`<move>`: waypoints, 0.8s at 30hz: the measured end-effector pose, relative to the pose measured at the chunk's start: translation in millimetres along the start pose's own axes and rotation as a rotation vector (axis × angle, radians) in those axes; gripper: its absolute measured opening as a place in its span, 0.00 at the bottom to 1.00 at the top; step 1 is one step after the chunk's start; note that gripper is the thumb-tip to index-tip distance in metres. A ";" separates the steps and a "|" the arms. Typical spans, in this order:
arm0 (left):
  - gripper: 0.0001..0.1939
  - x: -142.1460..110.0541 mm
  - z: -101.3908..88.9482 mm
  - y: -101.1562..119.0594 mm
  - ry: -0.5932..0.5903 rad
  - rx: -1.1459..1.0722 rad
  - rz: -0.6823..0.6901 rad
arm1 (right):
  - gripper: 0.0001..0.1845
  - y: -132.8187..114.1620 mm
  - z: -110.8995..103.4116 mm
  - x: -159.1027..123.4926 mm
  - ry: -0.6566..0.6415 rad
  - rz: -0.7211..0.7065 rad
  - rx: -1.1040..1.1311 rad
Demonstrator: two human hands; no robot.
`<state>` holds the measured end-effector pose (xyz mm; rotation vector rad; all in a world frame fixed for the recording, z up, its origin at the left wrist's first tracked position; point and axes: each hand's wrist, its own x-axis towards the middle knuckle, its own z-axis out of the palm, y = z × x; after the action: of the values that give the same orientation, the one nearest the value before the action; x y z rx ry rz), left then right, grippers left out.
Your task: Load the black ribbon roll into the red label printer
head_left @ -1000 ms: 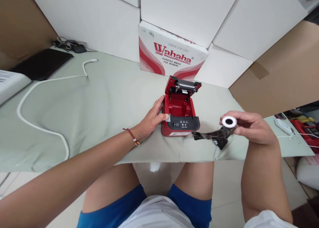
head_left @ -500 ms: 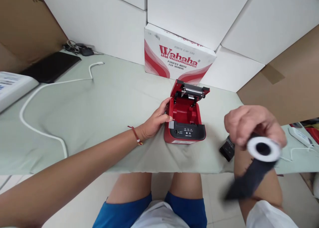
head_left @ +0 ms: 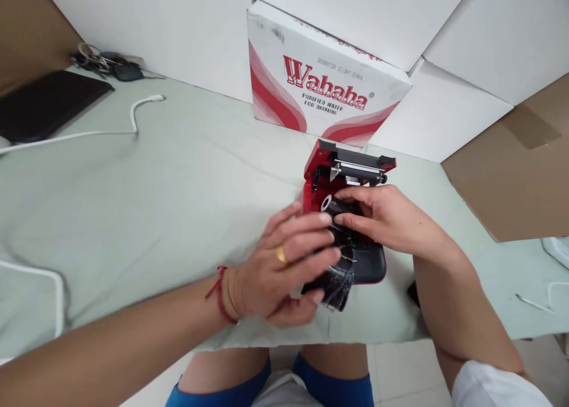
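In the head view a red and black label printer [head_left: 371, 263] stands on the table with its lid [head_left: 355, 158] raised. My right hand [head_left: 382, 217] pinches a small black paper roll [head_left: 342, 208] with a white core, inside the printer's bay. From the roll a loose black strip [head_left: 341, 276] hangs over the printer's front panel, creased and shiny. My left hand [head_left: 293, 265], with a gold-coloured ring, lies over the printer's left front, fingers stretched out and apart beside the strip. Whether its fingertips touch the strip, I cannot tell. The left hand hides part of the printer.
Behind the printer stands a white and red Wahaha carton [head_left: 329, 81] against white boxes. Keys [head_left: 111, 63], a black flat device [head_left: 48, 105] and a white cable [head_left: 89, 133] lie at the left. A small black object [head_left: 413, 293] is partly behind my right forearm.
My right hand has brought the roll from the right into the printer's open bay. My left hand has left the printer's left side and come over its front.
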<state>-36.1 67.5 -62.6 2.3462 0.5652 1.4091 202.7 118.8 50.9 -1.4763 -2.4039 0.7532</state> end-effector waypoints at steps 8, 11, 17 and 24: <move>0.23 6.0 0.5 6.4 -0.028 0.204 0.226 | 0.19 -7.2 1.9 -4.5 -0.032 -0.038 -0.112; 0.20 6.5 -0.4 7.3 -0.022 0.263 0.241 | 0.13 -18.6 -9.7 -23.0 0.115 -0.146 0.006; 0.19 6.0 1.5 9.9 -0.003 0.262 0.282 | 0.17 -6.4 -22.6 -19.3 0.703 -0.132 -0.160; 0.11 4.0 7.6 18.3 0.158 0.456 0.249 | 0.18 -3.7 -30.2 -24.0 0.303 -0.191 -0.146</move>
<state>-24.7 53.1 -54.2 2.7524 0.7217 1.7398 224.4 105.7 80.1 -1.2786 -2.3582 0.2929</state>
